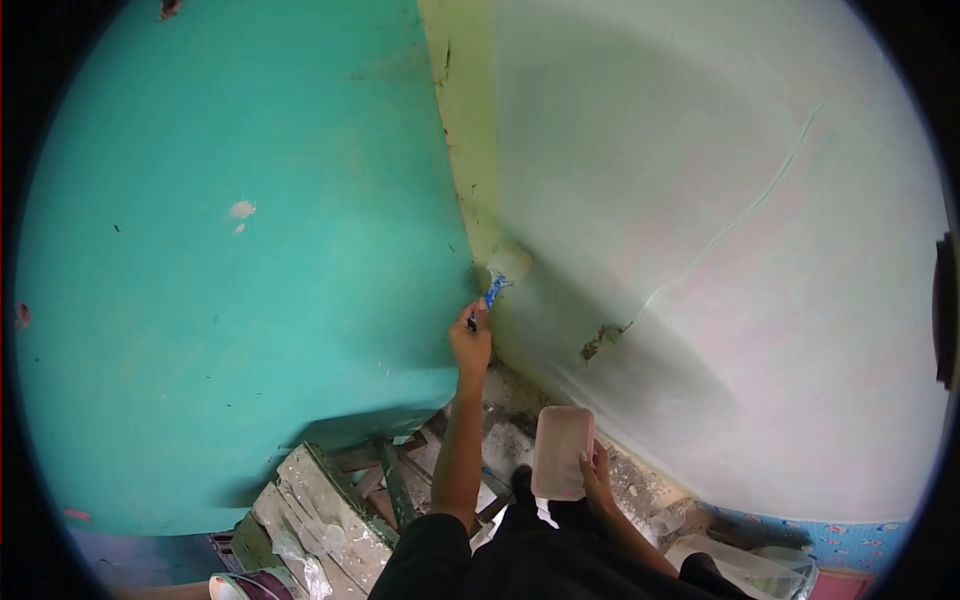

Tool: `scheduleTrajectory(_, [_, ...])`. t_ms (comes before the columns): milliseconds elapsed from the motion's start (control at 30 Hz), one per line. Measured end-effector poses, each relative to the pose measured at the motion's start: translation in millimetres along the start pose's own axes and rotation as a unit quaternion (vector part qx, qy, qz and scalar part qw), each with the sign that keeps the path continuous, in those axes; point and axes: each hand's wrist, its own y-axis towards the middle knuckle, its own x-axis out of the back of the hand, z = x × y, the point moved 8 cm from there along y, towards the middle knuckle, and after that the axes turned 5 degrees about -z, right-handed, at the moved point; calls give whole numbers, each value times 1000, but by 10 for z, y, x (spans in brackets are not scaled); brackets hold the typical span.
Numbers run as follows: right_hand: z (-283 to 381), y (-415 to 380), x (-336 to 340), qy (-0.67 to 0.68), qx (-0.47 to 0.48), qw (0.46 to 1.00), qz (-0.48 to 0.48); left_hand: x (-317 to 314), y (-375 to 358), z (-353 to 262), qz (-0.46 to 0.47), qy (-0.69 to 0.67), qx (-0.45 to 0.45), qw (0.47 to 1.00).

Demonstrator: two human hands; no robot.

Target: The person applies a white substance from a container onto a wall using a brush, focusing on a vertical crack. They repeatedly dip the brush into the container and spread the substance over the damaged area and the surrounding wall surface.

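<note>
My left hand point(471, 343) reaches up to the corner where a teal wall point(250, 300) meets a pale greenish wall point(720, 250). It grips a blue-handled paintbrush point(494, 287), whose bristles press on the pale wall just right of the corner. Lower down, my right hand point(597, 477) holds a small whitish rectangular tray point(560, 450) by its right edge, near my body. My foot in a dark shoe shows below the tray.
A paint-splattered wooden stand point(320, 510) sits under me at lower left, with a paint can point(245, 585) beside it. The pale wall has a long crack point(740, 215) and a chipped patch point(602, 340). Clear plastic point(745, 565) lies on rubble-strewn floor at lower right.
</note>
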Motion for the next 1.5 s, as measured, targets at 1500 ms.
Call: scheduleTrajectory(1500, [731,616,-37,105,-53,993,3,150,86,-371,48,112,31,992])
